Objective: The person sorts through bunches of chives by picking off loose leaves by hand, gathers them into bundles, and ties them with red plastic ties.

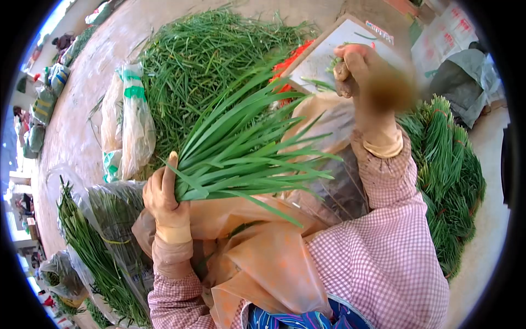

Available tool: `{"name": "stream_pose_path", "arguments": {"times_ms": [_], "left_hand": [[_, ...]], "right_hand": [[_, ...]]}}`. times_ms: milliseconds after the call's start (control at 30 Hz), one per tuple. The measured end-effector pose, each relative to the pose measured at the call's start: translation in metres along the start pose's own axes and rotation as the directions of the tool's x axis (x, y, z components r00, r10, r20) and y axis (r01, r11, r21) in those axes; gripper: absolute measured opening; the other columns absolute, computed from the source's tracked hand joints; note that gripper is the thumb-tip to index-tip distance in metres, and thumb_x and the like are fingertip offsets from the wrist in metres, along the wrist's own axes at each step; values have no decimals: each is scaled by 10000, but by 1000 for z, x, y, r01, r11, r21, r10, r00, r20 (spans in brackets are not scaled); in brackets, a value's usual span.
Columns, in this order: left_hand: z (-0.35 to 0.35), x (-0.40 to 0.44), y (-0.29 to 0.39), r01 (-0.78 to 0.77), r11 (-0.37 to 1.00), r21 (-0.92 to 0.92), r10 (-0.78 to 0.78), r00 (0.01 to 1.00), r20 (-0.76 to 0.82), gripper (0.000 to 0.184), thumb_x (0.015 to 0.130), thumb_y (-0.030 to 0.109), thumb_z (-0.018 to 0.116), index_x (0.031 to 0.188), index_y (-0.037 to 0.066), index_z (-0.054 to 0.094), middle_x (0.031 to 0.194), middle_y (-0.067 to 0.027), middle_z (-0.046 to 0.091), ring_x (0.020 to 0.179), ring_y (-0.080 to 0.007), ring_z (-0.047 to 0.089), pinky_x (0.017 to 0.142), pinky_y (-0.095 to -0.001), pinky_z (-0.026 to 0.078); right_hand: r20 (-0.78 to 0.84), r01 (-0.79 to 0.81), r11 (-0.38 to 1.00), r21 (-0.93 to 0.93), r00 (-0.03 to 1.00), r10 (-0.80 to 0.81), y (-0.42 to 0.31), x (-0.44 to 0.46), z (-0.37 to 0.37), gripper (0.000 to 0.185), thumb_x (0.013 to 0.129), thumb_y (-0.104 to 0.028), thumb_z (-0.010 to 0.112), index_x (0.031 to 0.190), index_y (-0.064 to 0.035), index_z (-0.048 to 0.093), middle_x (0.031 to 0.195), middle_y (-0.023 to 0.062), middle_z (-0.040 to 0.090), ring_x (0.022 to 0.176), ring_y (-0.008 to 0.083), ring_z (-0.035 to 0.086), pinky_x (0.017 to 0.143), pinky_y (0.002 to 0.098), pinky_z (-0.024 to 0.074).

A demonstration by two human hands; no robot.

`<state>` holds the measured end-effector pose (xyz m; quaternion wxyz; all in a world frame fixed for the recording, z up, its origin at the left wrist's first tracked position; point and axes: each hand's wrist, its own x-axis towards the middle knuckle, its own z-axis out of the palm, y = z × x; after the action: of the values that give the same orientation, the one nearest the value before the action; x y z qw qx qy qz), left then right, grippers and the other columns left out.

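Bunch of long, flat, bright-green leaves [246,151] gripped in the left hand [163,192]

The bunch lies in front of the person's body, its base in the left hand and its tips fanning up and out toward the right. The fingers of this hand are closed around the gathered ends, with the thumb [173,160] pointing up alongside the leaves. The right hand [350,68] is raised, well apart from the bunch, its fingers curled in close to the thumb; whether it has hold of anything I cannot tell. A brown blur hides part of its back and wrist.

Behind the raised hand is a flat white board with a brown edge [320,55], and just beside that sits a cluster of bright-red strips [289,71]. An orange-tan translucent plastic sheet [274,244] drapes over the lap below the leaves. Both arms wear pink-and-white checked sleeves [378,247].

Beyond the bunch, a broad heap of loose, tangled green leaves [186,60] spreads over the pale floor [68,123]. To its left lie clear plastic bags with green bands [134,120]; nearer, at the lower left, are dark-green stalks in clear plastic [90,236]. Along the right side, green bundles tied with thin red bands [446,164] are stacked together, and past them rests a crumpled grey-green sack [463,85].
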<state>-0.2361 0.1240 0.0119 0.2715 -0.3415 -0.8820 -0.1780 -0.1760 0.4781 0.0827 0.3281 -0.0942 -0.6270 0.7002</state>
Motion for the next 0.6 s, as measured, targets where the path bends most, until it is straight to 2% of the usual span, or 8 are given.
{"name": "stream_pose_path", "arguments": {"times_ms": [100,167,200,267,300,333,400,600], "left_hand": [[-1,2,3,33,999,-38,-32,999,41,479,794,224,625,1255,98,589,939,-141,627,836,-330,608,749,-401,474],[2,1,3,15,999,-40,-13,999,32,487,788,231,628,1255,97,589,947,-141,629,840,-330,609,759,-403,472],[2,1,3,-4,999,-42,6,999,34,495,783,238,631,1255,96,588,955,-141,631,843,-329,611,769,-405,469],[1,2,6,-9,999,-33,11,999,43,500,772,237,635,1249,92,592,958,-139,634,845,-329,613,783,-405,466],[1,2,7,-10,999,-34,12,999,50,497,771,232,633,1246,91,594,956,-139,635,843,-329,613,780,-406,467],[0,2,7,-10,999,-34,12,998,57,495,769,228,630,1242,89,595,953,-138,636,841,-329,613,777,-407,468],[0,2,7,-15,999,-36,17,999,46,495,767,224,629,1243,89,596,950,-139,636,839,-329,612,771,-407,470],[1,3,6,-24,998,-52,27,998,48,503,758,189,628,1251,98,592,935,-135,632,816,-329,606,747,-404,475]], "right_hand": [[-32,46,997,-59,998,-48,-3,2,-14,177,943,-160,568,930,-18,673,674,8,610,578,54,497,525,185,385],[126,-35,989,-140,991,53,-7,1,-20,174,938,-164,576,941,-22,676,695,17,627,563,55,496,517,193,391],[123,-32,990,-139,991,49,-9,3,-20,174,938,-164,576,941,-22,676,695,17,627,563,55,496,517,193,391],[350,-165,925,-341,891,288,-15,6,-14,185,923,-196,609,954,-29,682,680,6,620,546,52,489,510,196,389],[338,-179,905,-386,885,320,-12,5,-5,214,908,-240,639,923,-30,676,656,-9,604,533,47,482,498,196,382],[338,-181,906,-384,885,320,-7,6,-1,214,908,-240,639,923,-30,676,656,-9,604,533,47,482,498,196,382],[424,-287,889,-356,799,427,8,12,5,237,901,-257,650,872,-22,650,636,-25,576,536,47,479,498,205,380],[488,-301,888,-348,751,446,40,8,21,218,905,-256,647,866,-42,635,665,-18,579,566,56,486,531,218,399]]}}
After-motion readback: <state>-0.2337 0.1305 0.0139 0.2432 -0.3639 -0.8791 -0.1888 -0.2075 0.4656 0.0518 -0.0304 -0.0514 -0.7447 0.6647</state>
